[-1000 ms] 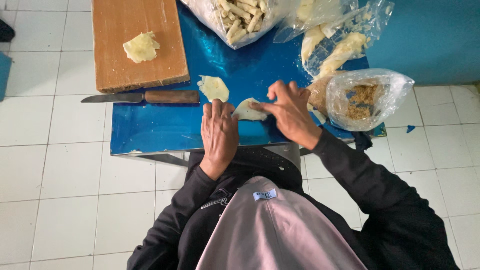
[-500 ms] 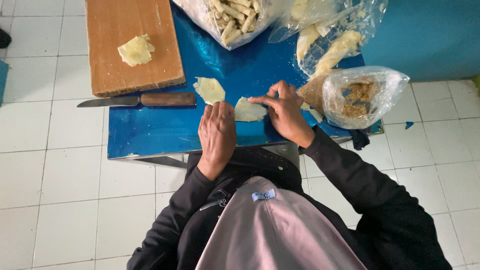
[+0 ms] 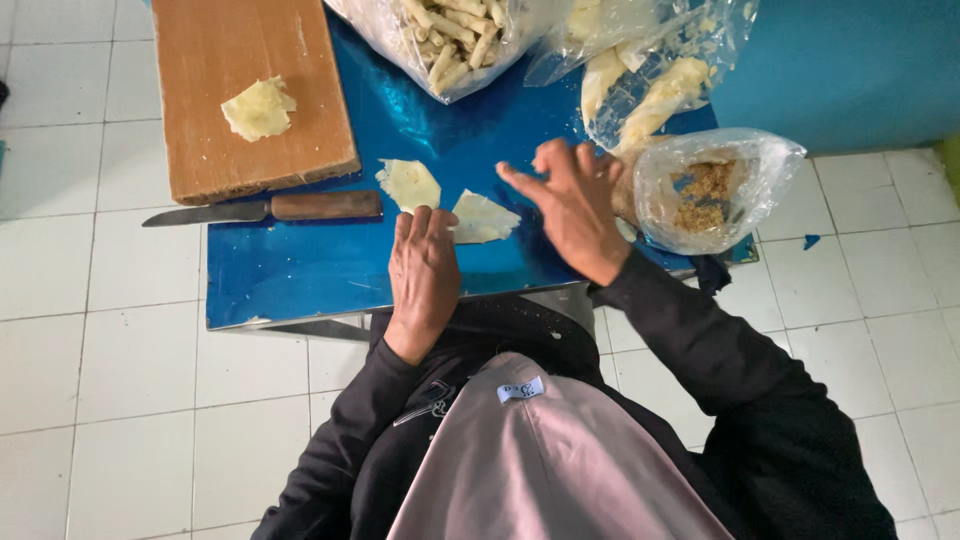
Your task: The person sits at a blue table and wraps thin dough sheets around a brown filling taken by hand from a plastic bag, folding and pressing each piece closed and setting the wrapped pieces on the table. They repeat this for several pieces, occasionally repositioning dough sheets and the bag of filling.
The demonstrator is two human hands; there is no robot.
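Two dough wrappers on blue table (image 3: 300, 270) | left hand (image 3: 424, 275) flat, fingertips pinning nearer wrapper (image 3: 483, 218) | right hand (image 3: 578, 208) lifted, fingers spread, empty | keep wrapper flat, unstretched

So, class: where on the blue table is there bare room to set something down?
Free: the table strip below the knife, left of the left hand. Crowded: the far right, with bags by the right hand.

my left hand (image 3: 424, 268) lies flat, palm down, fingers straight and together. my right hand (image 3: 578, 205) is lifted, fingers spread open, both sleeves black.
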